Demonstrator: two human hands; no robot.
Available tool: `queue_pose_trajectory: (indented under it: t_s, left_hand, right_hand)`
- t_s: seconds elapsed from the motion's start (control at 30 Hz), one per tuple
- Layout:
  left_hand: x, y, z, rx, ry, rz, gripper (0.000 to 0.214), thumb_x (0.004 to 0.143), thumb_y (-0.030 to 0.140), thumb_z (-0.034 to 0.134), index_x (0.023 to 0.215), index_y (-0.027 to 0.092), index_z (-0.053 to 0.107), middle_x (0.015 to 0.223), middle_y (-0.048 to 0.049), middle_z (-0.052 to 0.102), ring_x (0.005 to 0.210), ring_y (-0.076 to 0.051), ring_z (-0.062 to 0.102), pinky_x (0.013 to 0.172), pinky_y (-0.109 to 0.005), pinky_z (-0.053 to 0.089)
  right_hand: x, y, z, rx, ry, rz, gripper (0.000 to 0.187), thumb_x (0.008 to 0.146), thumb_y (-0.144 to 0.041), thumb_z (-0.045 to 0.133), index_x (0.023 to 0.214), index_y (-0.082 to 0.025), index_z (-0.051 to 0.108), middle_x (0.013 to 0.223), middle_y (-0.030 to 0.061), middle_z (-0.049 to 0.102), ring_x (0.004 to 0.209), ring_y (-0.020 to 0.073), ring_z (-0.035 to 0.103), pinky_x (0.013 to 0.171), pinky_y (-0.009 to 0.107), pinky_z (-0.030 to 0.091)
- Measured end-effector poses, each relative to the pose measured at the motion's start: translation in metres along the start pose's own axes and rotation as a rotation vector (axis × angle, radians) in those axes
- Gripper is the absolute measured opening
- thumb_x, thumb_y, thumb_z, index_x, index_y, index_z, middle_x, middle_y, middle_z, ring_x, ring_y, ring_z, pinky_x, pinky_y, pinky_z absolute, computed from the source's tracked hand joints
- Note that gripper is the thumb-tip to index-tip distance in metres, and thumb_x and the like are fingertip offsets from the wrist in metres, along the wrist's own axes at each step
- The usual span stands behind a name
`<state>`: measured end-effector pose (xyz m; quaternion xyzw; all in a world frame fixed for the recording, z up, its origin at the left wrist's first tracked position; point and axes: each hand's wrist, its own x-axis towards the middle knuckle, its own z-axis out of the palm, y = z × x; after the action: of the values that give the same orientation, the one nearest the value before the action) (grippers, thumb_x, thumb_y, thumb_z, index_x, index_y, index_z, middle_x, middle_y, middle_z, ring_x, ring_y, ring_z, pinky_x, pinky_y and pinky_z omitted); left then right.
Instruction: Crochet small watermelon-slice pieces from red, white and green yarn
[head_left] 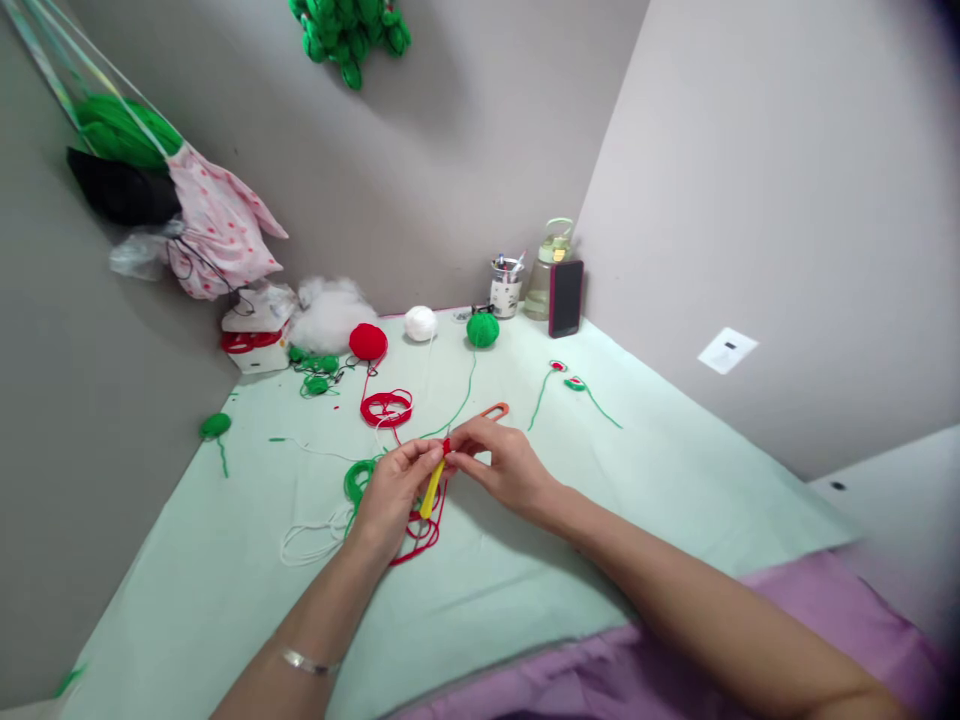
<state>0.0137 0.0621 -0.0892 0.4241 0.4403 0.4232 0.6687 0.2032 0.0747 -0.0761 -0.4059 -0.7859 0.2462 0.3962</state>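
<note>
A small red yarn piece [448, 447] is between my two hands, above the middle of the table. My left hand [394, 488] is closed, thumb and forefinger pinching the piece from the left. From the other side my right hand [510, 463] also pinches it, fingers curled. A yellow-handled crochet hook [431, 490] slants down below the fingertips; its far end and exact grip are partly hidden. Beyond my right fingers an orange looped handle [495, 410] shows, and I cannot tell whether it is held. Coiled red yarn [424, 535] and green yarn [358, 480] lie beneath.
Red [368, 342], white [421, 323] and green [483, 329] yarn balls stand toward the back. Behind them are a pen cup [505, 288], a bottle [538, 285] and a phone [566, 298]. White stuffing [330, 315] sits left. Two small crocheted pieces [574, 384] lie right.
</note>
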Motion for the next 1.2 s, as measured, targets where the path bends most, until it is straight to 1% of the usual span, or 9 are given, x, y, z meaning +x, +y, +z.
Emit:
queue_pose_trajectory:
  t_s: [0.23, 0.37, 0.53, 0.7, 0.8, 0.9, 1.0, 1.1, 1.2]
  left_hand:
    - [0.001, -0.003, 0.001, 0.028, 0.029, 0.032, 0.038, 0.102, 0.036, 0.071, 0.135, 0.019, 0.067, 0.136, -0.0119, 0.07, 0.112, -0.029, 0.072, 0.093, -0.051, 0.063]
    - [0.0, -0.002, 0.001, 0.044, 0.038, 0.036, 0.038, 0.102, 0.036, 0.071, 0.135, 0.019, 0.067, 0.137, -0.0121, 0.069, 0.113, -0.029, 0.072, 0.094, -0.051, 0.062]
    - [-0.001, -0.003, 0.0, 0.082, 0.047, 0.018, 0.038, 0.102, 0.036, 0.071, 0.135, 0.019, 0.067, 0.136, -0.012, 0.07, 0.112, -0.029, 0.072, 0.093, -0.051, 0.063]
    - [0.004, -0.005, 0.0, 0.104, 0.057, 0.035, 0.039, 0.102, 0.036, 0.072, 0.136, 0.019, 0.067, 0.137, -0.0121, 0.069, 0.114, -0.029, 0.072, 0.094, -0.051, 0.062]
    - [0.007, -0.007, -0.002, 0.106, 0.059, 0.042, 0.039, 0.102, 0.036, 0.071, 0.136, 0.019, 0.066, 0.138, -0.0123, 0.069, 0.113, -0.029, 0.072, 0.094, -0.051, 0.062]
    - [0.007, -0.007, -0.004, 0.101, 0.054, 0.039, 0.039, 0.102, 0.036, 0.071, 0.136, 0.019, 0.066, 0.137, -0.0122, 0.069, 0.112, -0.029, 0.072, 0.093, -0.051, 0.063]
    - [0.007, -0.007, -0.006, 0.099, 0.059, 0.038, 0.038, 0.102, 0.036, 0.071, 0.136, 0.019, 0.066, 0.136, -0.0121, 0.07, 0.112, -0.029, 0.072, 0.093, -0.051, 0.063]
    - [0.007, -0.008, -0.008, 0.105, 0.064, 0.037, 0.038, 0.102, 0.036, 0.071, 0.136, 0.019, 0.067, 0.136, -0.0121, 0.07, 0.112, -0.029, 0.072, 0.093, -0.051, 0.063]
    - [0.007, -0.009, -0.008, 0.113, 0.062, 0.036, 0.038, 0.102, 0.036, 0.071, 0.135, 0.019, 0.067, 0.136, -0.0119, 0.07, 0.112, -0.029, 0.072, 0.093, -0.05, 0.063]
  right_hand:
    - [-0.001, 0.0, 0.002, -0.018, 0.022, -0.035, 0.012, 0.1, -0.028, 0.073, 0.094, -0.021, 0.067, 0.09, 0.0061, 0.077, 0.076, 0.0188, 0.076, 0.077, 0.031, 0.063]
    - [-0.001, -0.001, 0.001, -0.031, 0.009, -0.022, 0.004, 0.1, -0.019, 0.069, 0.096, -0.021, 0.07, 0.092, 0.0073, 0.08, 0.08, 0.0202, 0.077, 0.079, 0.031, 0.06]
    - [0.0, -0.003, 0.0, -0.016, -0.008, 0.046, 0.011, 0.096, -0.012, 0.066, 0.093, -0.02, 0.073, 0.095, 0.01, 0.082, 0.084, 0.0229, 0.077, 0.082, 0.035, 0.058]
    - [0.001, 0.002, 0.005, 0.111, -0.04, 0.179, 0.008, 0.089, -0.013, 0.066, 0.087, -0.02, 0.068, 0.083, 0.0051, 0.079, 0.077, 0.0196, 0.075, 0.078, 0.032, 0.058]
    - [0.006, 0.009, 0.003, 0.249, -0.099, 0.26, 0.007, 0.091, -0.018, 0.061, 0.085, -0.02, 0.065, 0.079, 0.0046, 0.078, 0.073, 0.0189, 0.077, 0.071, 0.03, 0.061]
    - [0.011, 0.013, -0.004, 0.377, -0.18, 0.303, 0.016, 0.096, -0.029, 0.058, 0.085, -0.018, 0.063, 0.082, 0.0085, 0.08, 0.074, 0.0207, 0.08, 0.069, 0.031, 0.064]
    - [0.013, 0.012, -0.01, 0.438, -0.202, 0.308, 0.028, 0.101, -0.042, 0.056, 0.089, -0.018, 0.064, 0.084, 0.01, 0.081, 0.073, 0.0203, 0.08, 0.068, 0.033, 0.065]
    - [0.011, 0.006, -0.01, 0.417, -0.146, 0.28, 0.025, 0.098, -0.044, 0.065, 0.093, -0.02, 0.066, 0.08, 0.0042, 0.076, 0.07, 0.0175, 0.073, 0.067, 0.03, 0.06]
    - [0.007, 0.002, -0.006, 0.355, -0.071, 0.236, 0.016, 0.085, -0.031, 0.082, 0.09, -0.022, 0.07, 0.082, 0.0009, 0.072, 0.076, 0.0172, 0.066, 0.073, 0.03, 0.055]
